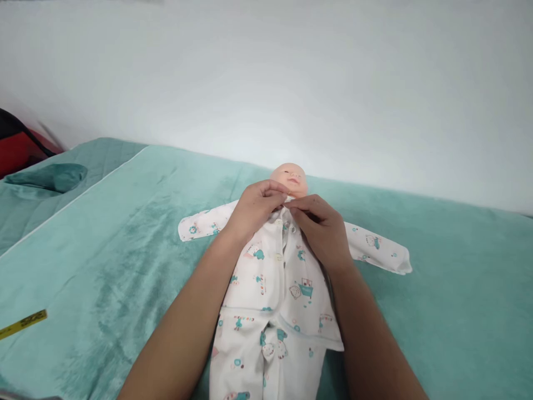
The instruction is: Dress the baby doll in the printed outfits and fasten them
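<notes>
A baby doll (289, 175) lies on its back, dressed in a white printed baby shirt (250, 278) and matching trousers (241, 355). At the doll's neck, my left hand (262, 203) pinches one side of the shirt's collar. My right hand (322, 225) grips the other side of the collar, its fingertips meeting those of the left. Below the hands the shirt's front edges lie apart, with buttons (278, 257) showing along one edge. Both sleeves stretch out sideways. My fingers hide the top fastening.
A teal plush cover (125, 266) spreads beneath the doll, up to a white wall (266, 83). At the left lie a yellow strip with dark print (25, 323), a folded teal cloth (45, 178) and a red and black item (20, 144).
</notes>
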